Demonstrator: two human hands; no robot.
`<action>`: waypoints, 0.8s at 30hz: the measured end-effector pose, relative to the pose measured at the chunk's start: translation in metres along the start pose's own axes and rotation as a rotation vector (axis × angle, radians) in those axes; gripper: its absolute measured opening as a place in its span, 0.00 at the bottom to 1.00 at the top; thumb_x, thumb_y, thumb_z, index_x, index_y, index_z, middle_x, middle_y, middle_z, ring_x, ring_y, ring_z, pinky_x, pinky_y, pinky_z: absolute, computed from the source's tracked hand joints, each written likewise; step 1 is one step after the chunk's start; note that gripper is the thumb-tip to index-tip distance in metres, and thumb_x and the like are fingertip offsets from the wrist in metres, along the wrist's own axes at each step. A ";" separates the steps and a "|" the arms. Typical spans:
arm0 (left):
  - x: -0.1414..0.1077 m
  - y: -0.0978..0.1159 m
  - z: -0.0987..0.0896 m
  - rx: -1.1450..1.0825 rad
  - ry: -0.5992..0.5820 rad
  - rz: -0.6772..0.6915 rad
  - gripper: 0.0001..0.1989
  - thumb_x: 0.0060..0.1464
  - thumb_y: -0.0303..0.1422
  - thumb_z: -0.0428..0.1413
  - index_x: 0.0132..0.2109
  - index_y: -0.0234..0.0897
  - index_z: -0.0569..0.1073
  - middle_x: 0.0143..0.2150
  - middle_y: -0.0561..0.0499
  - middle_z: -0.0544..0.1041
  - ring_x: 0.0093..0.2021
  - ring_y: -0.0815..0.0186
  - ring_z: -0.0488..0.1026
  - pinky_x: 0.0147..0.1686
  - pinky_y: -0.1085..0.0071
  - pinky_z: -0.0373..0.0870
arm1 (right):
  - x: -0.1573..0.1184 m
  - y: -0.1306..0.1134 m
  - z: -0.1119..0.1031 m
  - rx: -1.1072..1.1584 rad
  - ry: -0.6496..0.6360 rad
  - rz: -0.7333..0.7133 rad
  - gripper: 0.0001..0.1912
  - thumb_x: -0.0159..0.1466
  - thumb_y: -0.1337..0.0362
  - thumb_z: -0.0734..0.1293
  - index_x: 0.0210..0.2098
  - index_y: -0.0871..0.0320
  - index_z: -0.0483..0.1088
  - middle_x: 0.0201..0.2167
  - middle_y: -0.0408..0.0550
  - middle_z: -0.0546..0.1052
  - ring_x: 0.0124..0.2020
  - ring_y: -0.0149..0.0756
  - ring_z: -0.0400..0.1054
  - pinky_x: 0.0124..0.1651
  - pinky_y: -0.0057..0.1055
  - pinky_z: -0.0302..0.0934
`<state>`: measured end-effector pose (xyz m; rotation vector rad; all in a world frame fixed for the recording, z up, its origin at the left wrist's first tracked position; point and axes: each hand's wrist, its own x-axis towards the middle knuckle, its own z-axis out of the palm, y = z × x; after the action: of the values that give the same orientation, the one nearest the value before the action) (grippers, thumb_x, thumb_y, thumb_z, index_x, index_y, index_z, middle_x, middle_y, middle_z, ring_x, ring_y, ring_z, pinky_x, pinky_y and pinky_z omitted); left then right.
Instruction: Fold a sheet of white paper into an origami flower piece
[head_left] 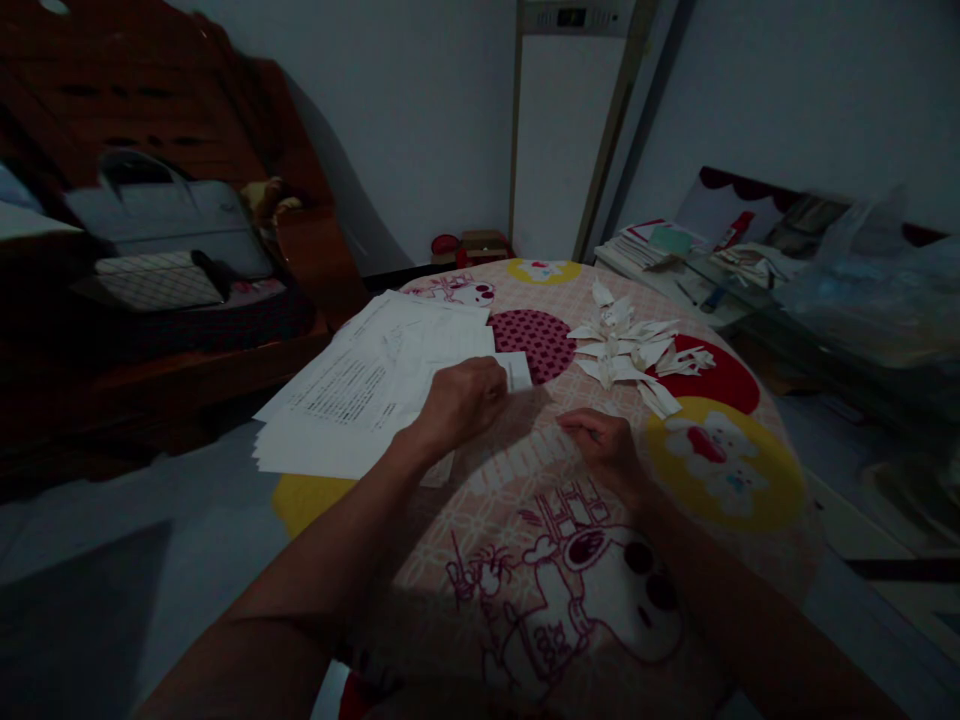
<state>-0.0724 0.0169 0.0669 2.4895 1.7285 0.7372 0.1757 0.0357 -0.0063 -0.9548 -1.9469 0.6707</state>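
The round, cloth-covered surface (435, 560) bears stacked papers (330, 395), then a smaller cluster of folded pieces (630, 350) beyond the right hand (606, 450). The left hand (466, 395) curls by the papers; whether either's fingers grip anything, I can't tell.

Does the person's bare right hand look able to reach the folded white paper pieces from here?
Yes, most likely: the right hand is close to the folded white paper pieces, and only flat, pink patterned tablecloth shows between them.

Home: wooden settee (225, 110), cartoon tablecloth (442, 540)
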 end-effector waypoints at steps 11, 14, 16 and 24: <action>-0.042 0.093 0.039 -0.127 -0.536 0.578 0.05 0.54 0.26 0.57 0.30 0.37 0.70 0.32 0.46 0.77 0.24 0.68 0.69 0.20 0.67 0.53 | 0.007 0.004 -0.019 0.072 0.252 0.337 0.13 0.52 0.68 0.61 0.28 0.57 0.79 0.22 0.46 0.80 0.25 0.36 0.75 0.29 0.30 0.67; -0.040 0.091 0.037 -0.320 -0.614 0.619 0.10 0.53 0.35 0.63 0.30 0.38 0.70 0.32 0.47 0.77 0.26 0.67 0.70 0.22 0.68 0.58 | 0.007 0.007 -0.021 0.097 0.247 0.360 0.13 0.53 0.68 0.62 0.28 0.58 0.79 0.22 0.46 0.79 0.24 0.34 0.73 0.29 0.30 0.67; -0.030 0.075 0.030 -0.484 -0.627 0.559 0.11 0.54 0.39 0.63 0.29 0.39 0.71 0.29 0.51 0.76 0.28 0.68 0.71 0.26 0.70 0.63 | 0.007 0.008 -0.025 0.082 0.208 0.338 0.13 0.54 0.68 0.62 0.30 0.58 0.79 0.24 0.46 0.80 0.25 0.34 0.73 0.30 0.30 0.68; 0.006 -0.020 0.024 -0.437 -0.186 -0.128 0.05 0.51 0.31 0.57 0.32 0.37 0.77 0.30 0.51 0.78 0.30 0.67 0.73 0.33 0.68 0.68 | -0.001 0.005 -0.022 -0.315 -0.222 -0.006 0.23 0.52 0.65 0.74 0.47 0.61 0.78 0.41 0.56 0.80 0.43 0.48 0.72 0.50 0.46 0.66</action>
<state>-0.0787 0.0363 0.0421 2.0652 1.4592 0.7489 0.1967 0.0402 0.0008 -1.1017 -2.2981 0.4900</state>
